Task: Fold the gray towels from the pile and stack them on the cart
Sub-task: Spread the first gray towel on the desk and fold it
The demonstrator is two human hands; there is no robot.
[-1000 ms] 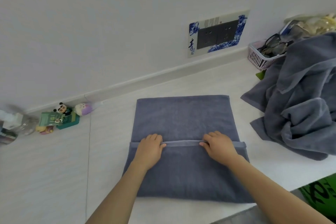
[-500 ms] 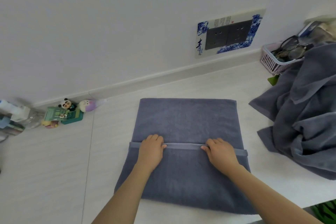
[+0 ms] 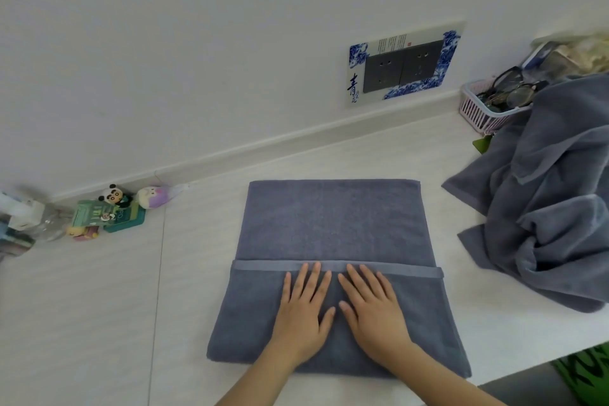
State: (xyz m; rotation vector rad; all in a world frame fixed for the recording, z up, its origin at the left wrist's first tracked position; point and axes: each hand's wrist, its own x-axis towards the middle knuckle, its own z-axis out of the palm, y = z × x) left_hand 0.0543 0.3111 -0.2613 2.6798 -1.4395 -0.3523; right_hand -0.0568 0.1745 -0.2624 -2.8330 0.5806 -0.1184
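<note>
Straight, flat fingers [image 3: 309,277] of the left hand [image 3: 304,310] press the near folded flap of the gray towel [image 3: 333,224], fingertips at its hem; the right hand [image 3: 374,310] lies just beside it, likewise flat, gripping nothing. The towel lies on the white counter [image 3: 99,306]. To the right sits the rumpled towel pile [image 3: 553,201], against a pink basket [image 3: 478,109].

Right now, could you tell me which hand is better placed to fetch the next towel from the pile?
Right hand, probably: the pile lies on its side, while the left hand would have to cross over. Both rest flat on the folded towel.
</note>
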